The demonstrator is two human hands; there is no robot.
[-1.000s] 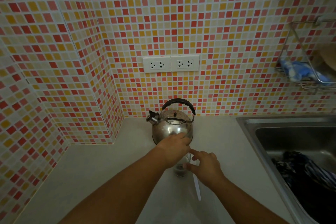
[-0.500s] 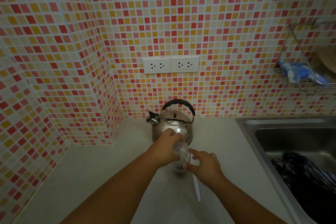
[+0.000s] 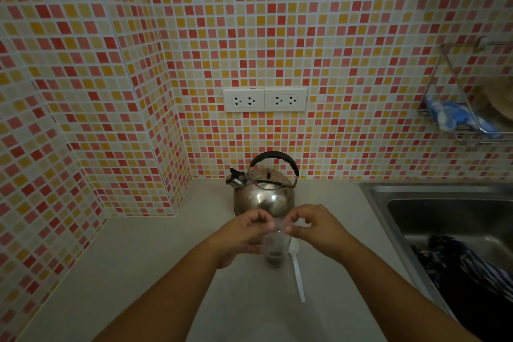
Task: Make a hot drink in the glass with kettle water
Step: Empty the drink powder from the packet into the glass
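A clear glass (image 3: pixel 273 254) stands on the pale counter (image 3: pixel 155 264) with a dark layer at its bottom. Just above its rim, my left hand (image 3: pixel 245 233) and my right hand (image 3: pixel 315 228) each pinch one end of a small clear packet (image 3: pixel 278 226); what the packet holds is too faint to tell. The steel kettle (image 3: pixel 263 197), with a black handle and its spout pointing left, stands directly behind the glass against the wall. A white plastic spoon (image 3: pixel 297 272) lies on the counter right of the glass.
A steel sink (image 3: pixel 422 203) with dark cloth (image 3: pixel 466 272) in it is at the right. A wire rack (image 3: pixel 469 119) with a blue item hangs on the tiled wall above it. Two wall sockets (image 3: pixel 265 99) sit above the kettle.
My right hand rose from beside the glass to meet my left hand. Both now pinch the clear packet above the glass rim.
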